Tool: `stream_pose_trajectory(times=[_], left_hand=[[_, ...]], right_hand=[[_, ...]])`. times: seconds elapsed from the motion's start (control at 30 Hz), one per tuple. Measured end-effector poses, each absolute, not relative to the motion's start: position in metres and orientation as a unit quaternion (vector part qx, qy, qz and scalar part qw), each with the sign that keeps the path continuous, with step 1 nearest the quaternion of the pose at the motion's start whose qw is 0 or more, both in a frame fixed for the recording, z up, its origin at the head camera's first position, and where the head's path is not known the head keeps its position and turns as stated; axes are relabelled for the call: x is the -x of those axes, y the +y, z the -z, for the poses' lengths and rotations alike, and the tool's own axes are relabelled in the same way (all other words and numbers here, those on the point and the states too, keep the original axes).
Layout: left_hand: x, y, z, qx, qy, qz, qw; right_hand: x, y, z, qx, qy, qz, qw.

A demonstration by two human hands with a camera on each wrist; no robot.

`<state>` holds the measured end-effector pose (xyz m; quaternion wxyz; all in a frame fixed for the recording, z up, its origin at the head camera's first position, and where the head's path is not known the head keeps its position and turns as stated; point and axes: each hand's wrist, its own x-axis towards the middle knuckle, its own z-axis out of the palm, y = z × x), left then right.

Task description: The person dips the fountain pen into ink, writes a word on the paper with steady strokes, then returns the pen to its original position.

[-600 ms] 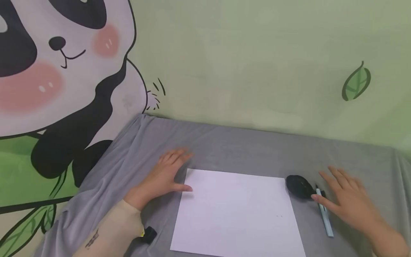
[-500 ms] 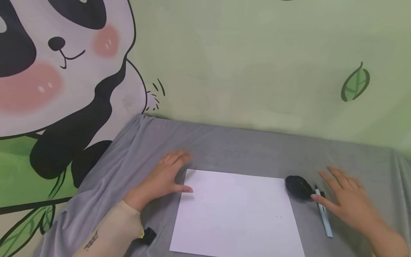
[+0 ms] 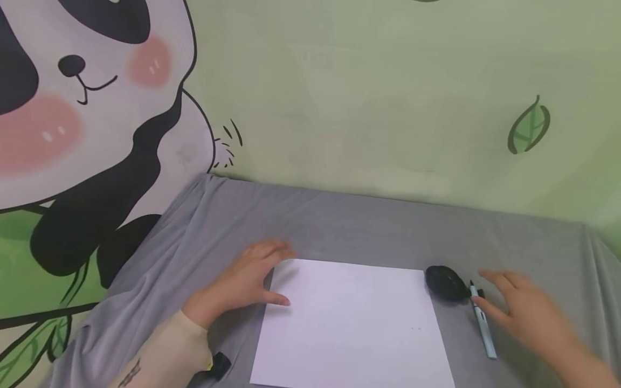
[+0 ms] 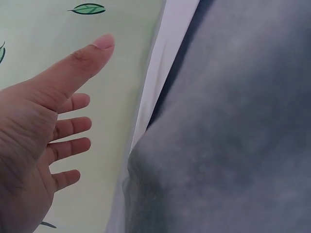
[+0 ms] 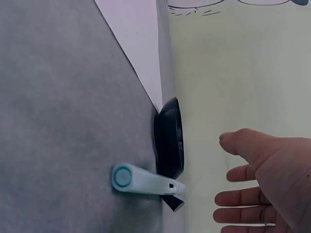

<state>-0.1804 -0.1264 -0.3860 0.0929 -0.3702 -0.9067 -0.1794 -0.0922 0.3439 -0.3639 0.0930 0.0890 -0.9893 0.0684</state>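
Note:
A white sheet of paper (image 3: 349, 323) lies on the grey cloth, with a few tiny dark marks near its right side. My left hand (image 3: 245, 280) hovers at its far left corner, fingers spread and thumb over the sheet's left edge; the left wrist view shows this hand (image 4: 43, 131) holding nothing. To the right of the paper is a shallow black dish (image 3: 446, 284) with a short stub. A light blue pen (image 3: 483, 328) with a dark tip leans on that stub. My right hand (image 3: 533, 312) is beside the pen, apart from it and holding nothing, fingers loosely extended (image 5: 243, 199).
Grey cloth (image 3: 364, 226) covers the tabletop up to a pale green wall (image 3: 368, 108). A painted panda (image 3: 160, 129) fills the wall's left part. A small black object (image 3: 220, 366) shows by my left sleeve (image 3: 170, 345).
Both hands have come down a little, nearer to the cloth and the front. My right fingers are bent more. The whole head view has shifted slightly; paper, dish and pen lie as before.

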Motion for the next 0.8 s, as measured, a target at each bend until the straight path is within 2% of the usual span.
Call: stream_pose_trajectory(times=[0.13, 0.33, 0.53, 0.8], left_hand=[[0.178, -0.125, 0.387, 0.373, -0.908, 0.173, 0.077], [0.178, -0.125, 0.387, 0.376, -0.909, 0.173, 0.046], [0.182, -0.129, 0.395, 0.392, -0.901, 0.180, 0.038], [0.184, -0.132, 0.408, 0.387, -0.902, 0.191, 0.010]], right_hand=[[0.088, 0.342, 0.363, -0.083, -0.990, -0.080, 0.087], [0.082, 0.340, 0.363, -0.050, -0.993, -0.097, 0.044], [0.074, 0.338, 0.368, -0.033, -0.993, -0.101, 0.058], [0.067, 0.337, 0.375, 0.021, -0.994, -0.105, -0.010]])
